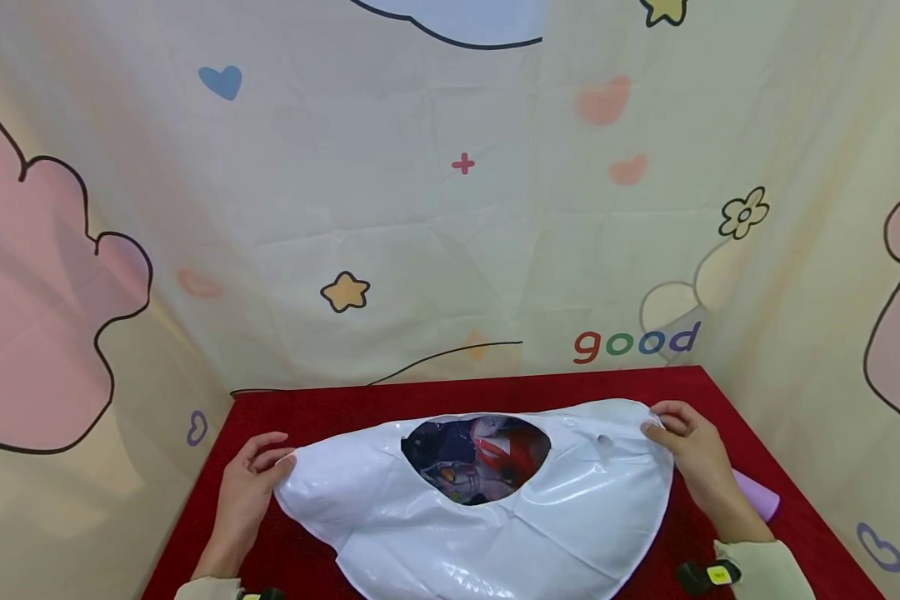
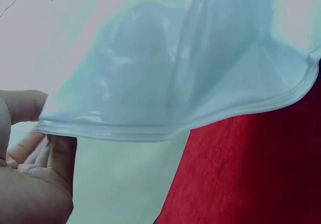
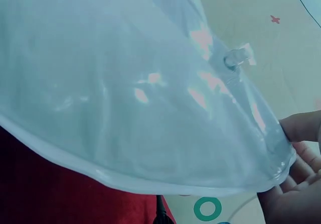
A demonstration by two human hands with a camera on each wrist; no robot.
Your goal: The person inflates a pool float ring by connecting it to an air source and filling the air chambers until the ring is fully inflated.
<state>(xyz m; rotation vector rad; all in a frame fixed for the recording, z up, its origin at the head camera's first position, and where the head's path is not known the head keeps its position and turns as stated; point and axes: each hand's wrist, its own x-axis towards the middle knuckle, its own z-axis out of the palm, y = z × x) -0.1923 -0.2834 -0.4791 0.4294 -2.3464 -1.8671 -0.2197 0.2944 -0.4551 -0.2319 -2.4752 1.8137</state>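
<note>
The left hand (image 1: 246, 487) and right hand (image 1: 699, 457) pinch opposite edges of a glossy white rounded plastic inflatable (image 1: 487, 533), seemingly to spread it.

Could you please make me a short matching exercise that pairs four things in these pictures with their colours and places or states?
Things
1. glossy item
2. tabletop
3. smooth object
4. word "good"

Colours and places or states
A. purple, beside the right forearm
B. multicoloured, on the backdrop
C. white, pinched at its edge by the left hand and right hand
D. red, below both hands

Pairs: 1-C, 2-D, 3-A, 4-B
</note>
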